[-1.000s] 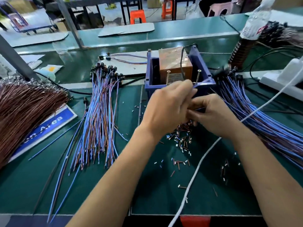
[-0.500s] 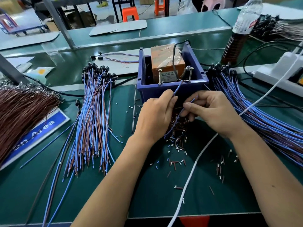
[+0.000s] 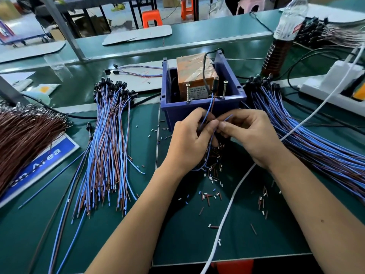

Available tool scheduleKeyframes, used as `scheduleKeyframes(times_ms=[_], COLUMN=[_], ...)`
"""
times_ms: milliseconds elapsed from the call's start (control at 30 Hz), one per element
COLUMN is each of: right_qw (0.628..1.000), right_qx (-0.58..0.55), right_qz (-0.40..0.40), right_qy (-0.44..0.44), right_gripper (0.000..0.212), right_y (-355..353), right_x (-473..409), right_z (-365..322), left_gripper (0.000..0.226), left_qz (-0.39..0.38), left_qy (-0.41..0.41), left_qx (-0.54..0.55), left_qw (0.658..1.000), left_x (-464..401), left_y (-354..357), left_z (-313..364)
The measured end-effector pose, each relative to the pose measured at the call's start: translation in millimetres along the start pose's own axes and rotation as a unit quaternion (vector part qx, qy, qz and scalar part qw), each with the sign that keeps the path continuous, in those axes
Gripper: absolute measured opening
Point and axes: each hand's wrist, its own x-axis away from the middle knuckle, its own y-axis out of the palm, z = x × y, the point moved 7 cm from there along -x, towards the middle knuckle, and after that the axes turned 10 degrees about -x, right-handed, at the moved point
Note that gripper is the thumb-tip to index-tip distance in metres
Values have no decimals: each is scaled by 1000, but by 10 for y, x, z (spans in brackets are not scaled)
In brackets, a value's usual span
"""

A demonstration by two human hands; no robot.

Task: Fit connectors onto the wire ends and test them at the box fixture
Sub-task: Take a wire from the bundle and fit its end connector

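My left hand (image 3: 189,141) and my right hand (image 3: 250,137) meet fingertip to fingertip just in front of the blue box fixture (image 3: 201,107). Both pinch a thin blue and brown wire pair (image 3: 211,104). The pair runs up from my fingers to a black connector (image 3: 214,84) held between two upright screws in the box. A short blue wire end (image 3: 228,117) sticks out above my right thumb. An orange taped block (image 3: 194,73) fills the back of the box. Small loose sleeves (image 3: 212,171) lie scattered under my hands.
A bundle of blue and brown wires with black connectors (image 3: 106,143) lies to the left, another bundle (image 3: 308,141) to the right. Brown wires (image 3: 23,139) fan out at far left. A white cable (image 3: 233,198) crosses the green mat. A bottle (image 3: 282,36) and white power strip (image 3: 333,84) stand behind right.
My hands have drawn closer together, fingertips now touching around the wire. The wire's connector sits at the box screws; one second ago my hands were higher, at the box rim.
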Motion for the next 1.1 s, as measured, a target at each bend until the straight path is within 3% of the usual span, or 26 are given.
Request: scheduleKeyframes(times_ms=[367, 667, 1100], right_qw=[999, 992, 982], right_qx=[-28, 60, -28], right_qz=[31, 67, 145], right_qy=[-27, -90, -121], right_gripper=[15, 12, 14], right_y=[-72, -152, -323], right_x=[-25, 7, 26], right_z=[-20, -141, -201], left_gripper=[12, 15, 14], left_qz=[34, 48, 90], left_qy=[-21, 4, -6], left_qx=[-14, 19, 49], left_qw=[999, 999, 995], left_x=[-15, -7, 2], left_y=[-84, -103, -189], left_z=[-18, 13, -18])
